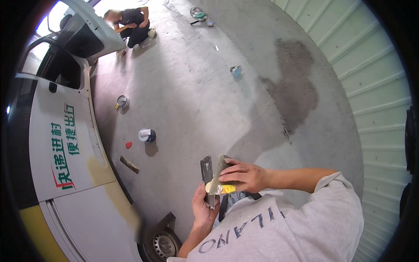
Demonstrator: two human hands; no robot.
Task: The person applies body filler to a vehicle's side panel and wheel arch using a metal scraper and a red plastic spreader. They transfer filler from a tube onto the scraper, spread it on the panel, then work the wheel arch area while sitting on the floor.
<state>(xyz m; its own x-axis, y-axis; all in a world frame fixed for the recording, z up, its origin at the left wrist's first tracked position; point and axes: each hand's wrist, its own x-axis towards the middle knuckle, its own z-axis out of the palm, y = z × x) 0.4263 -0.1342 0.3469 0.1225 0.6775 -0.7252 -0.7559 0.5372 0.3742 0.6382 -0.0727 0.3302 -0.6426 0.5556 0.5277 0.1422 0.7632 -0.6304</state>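
Observation:
My left hand (204, 210) is closed round a long, dark, flat spreader (206, 170), held upright. My right hand (244, 177) grips a second flat spreader (216, 185), grey-green and tilted, crossing the first near its lower half. Yellow material (225, 189), which looks like filler paste, shows at the blades just below my right fingers. My grey shirt sleeve and forearms come in from the lower edge.
A white van (70, 174) with an open door (100, 35) lines the left. A person (133, 26) crouches beyond it. Cans (146, 135), a red plastic piece (128, 145), a dark strip (129, 164) and tools (200, 16) lie on the concrete floor. A ribbed wall (375, 109) curves along the right.

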